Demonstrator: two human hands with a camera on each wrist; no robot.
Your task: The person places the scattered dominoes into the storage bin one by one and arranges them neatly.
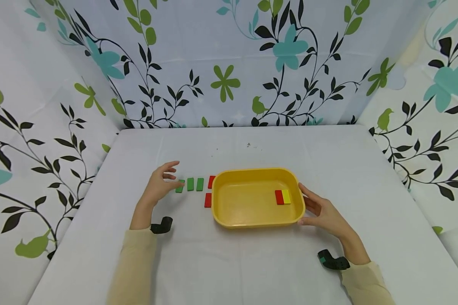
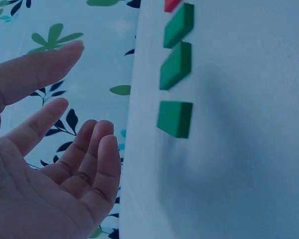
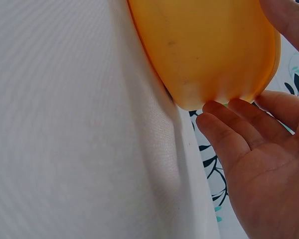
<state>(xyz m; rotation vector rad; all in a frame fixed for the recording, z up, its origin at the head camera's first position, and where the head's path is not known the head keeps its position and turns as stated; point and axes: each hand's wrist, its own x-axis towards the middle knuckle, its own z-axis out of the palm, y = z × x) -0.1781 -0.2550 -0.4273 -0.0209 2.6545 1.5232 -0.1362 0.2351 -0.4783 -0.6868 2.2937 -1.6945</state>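
A yellow tray (image 1: 248,207) lies on the table with a red block (image 1: 279,197) and a yellow block (image 1: 286,196) side by side in it, near its right end. My right hand (image 1: 326,216) holds that end, fingers and thumb spread around the wall; in the right wrist view fingertips (image 3: 209,119) touch it. To the tray's left, my left hand (image 1: 157,186) hovers with loosely bent fingers and nothing between them. Its thumb overlaps the leftmost green block (image 1: 180,189) in the head view, while the left wrist view shows the hand apart from the green blocks (image 2: 176,67).
Two red blocks (image 1: 208,200) sit right at the tray's left wall, one above the other. Two more green blocks (image 1: 200,184) stand in a row with the leftmost. A white cloth covers the table (image 1: 229,267), and leaf-patterned curtains (image 1: 225,59) hang around it.
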